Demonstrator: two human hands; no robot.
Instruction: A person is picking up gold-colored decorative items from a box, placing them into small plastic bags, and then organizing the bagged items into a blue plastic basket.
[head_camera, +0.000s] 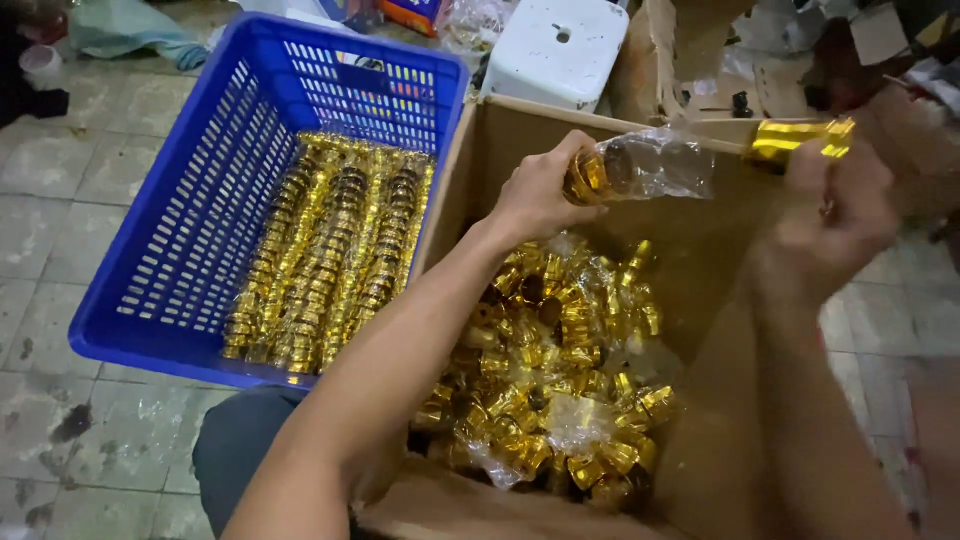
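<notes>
Stretching between both hands above the cardboard box (500, 130), a clear plastic sleeve of gold caps (640, 165) is held level. The left hand (540, 195) is closed around the sleeve's filled end, where gold caps are packed inside; the right hand (835, 215) is curled shut on the far end, where gold shows above the knuckles. Loose gold caps (560, 380) and crumpled clear wrap are heaped in the box below. Rows of stacked gold caps (330, 260) are laid in the blue plastic crate (190, 220) just beside the box, on the tiled floor (60, 220).
</notes>
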